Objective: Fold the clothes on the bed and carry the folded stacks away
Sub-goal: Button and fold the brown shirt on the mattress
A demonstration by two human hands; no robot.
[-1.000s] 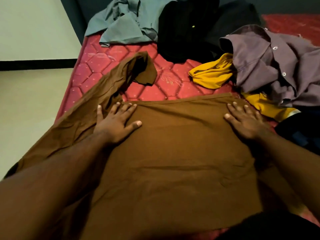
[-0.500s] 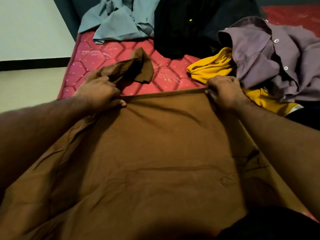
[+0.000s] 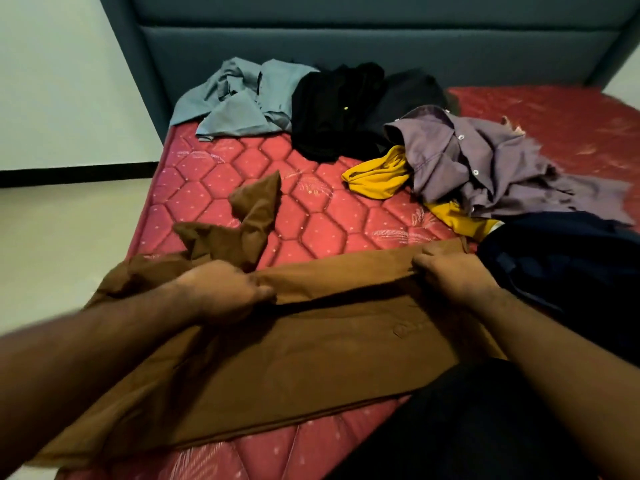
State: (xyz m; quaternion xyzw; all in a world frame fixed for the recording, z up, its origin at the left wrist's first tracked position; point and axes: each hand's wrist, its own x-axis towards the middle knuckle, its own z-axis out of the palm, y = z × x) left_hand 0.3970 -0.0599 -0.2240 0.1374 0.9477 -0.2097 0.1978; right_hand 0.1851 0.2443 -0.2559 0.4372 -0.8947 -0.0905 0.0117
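A: What does the person hold?

B: A brown garment [image 3: 284, 368]. It lies flat on the red quilted mattress [image 3: 322, 216] of the bed, and its far edge is lifted and turned toward the person. The left hand [image 3: 221, 292] has its fingers curled around that edge at one end, and the right hand [image 3: 450, 271] pinches the same edge at the other end, so both hands are closed on the cloth.

A: How does the garment look?

B: It is a plain, matt brown cloth, mostly smooth between the hands and below them. Beyond the left hand one part, perhaps a sleeve, stands up crumpled and twisted on the mattress. Near the right wrist a small button is visible on the flat part.

A: And the other clothes?

B: They are all beyond the hands, not folded. Far ahead of the left hand lies a grey-blue shirt [image 3: 242, 98], and next to it a black garment [image 3: 339, 109]. Ahead of the right hand there is a yellow garment [image 3: 377, 174], partly under a purple shirt [image 3: 485, 164] with white buttons. Just beside the right hand, on its outer side, lies a dark navy garment [image 3: 561, 258]. Behind everything stands a blue padded headboard [image 3: 346, 39].
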